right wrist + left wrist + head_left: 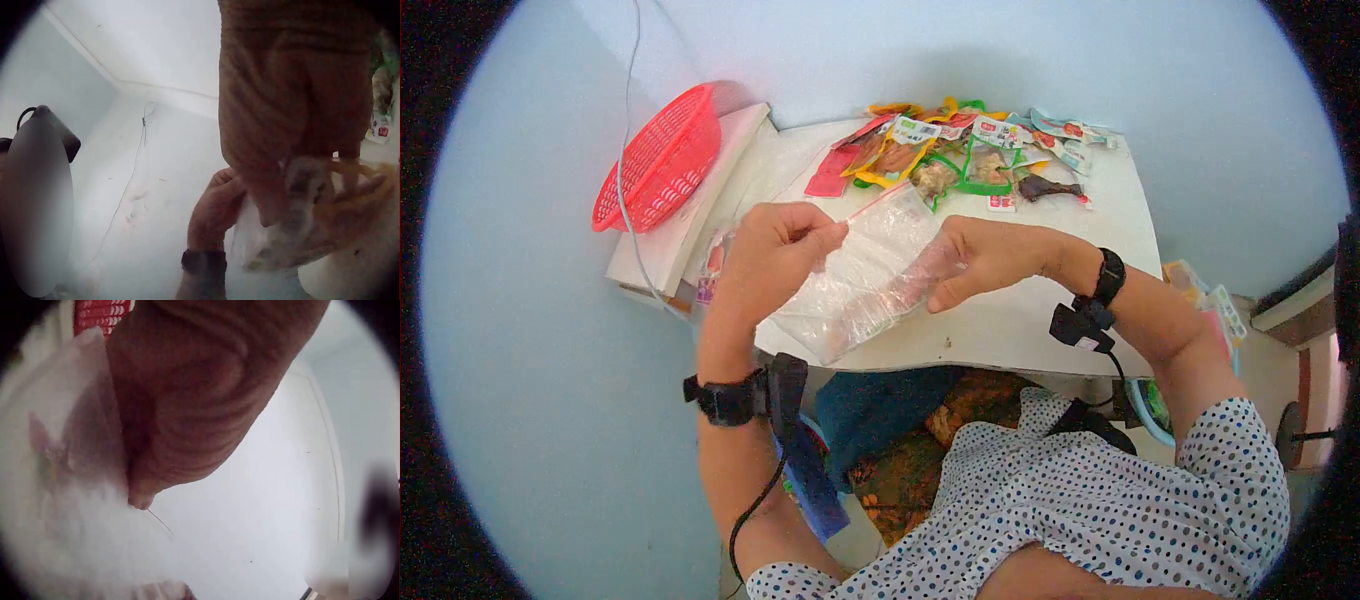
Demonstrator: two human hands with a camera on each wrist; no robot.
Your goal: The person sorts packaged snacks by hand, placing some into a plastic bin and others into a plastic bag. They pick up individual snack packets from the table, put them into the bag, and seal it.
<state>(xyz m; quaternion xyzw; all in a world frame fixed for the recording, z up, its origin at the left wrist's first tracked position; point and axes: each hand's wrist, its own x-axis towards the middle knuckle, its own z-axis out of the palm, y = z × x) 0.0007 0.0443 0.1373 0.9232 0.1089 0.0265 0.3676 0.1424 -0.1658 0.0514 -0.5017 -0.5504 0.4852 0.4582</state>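
Note:
A clear zip bag [855, 275] with a red line along its top edge is held up over the white table [1090, 290]. My left hand [772, 255] pinches the bag's upper left edge between thumb and fingers. At the bag's right side is my right hand [1000, 252]. Its extended fingers show through the plastic, while the thumb stays outside, apart from them. The right wrist view shows the same fingers [356, 190] spread behind or within the clear film; which one, I cannot tell. Some pinkish and brownish colour shows through the bag.
Several packaged snacks [990, 160] lie heaped at the table's back, with a dark vacuum-packed drumstick [1045, 187] in front. A red plastic basket [658, 160] leans on a white box [690, 200] at the left, with a cable [628, 160] hanging past it.

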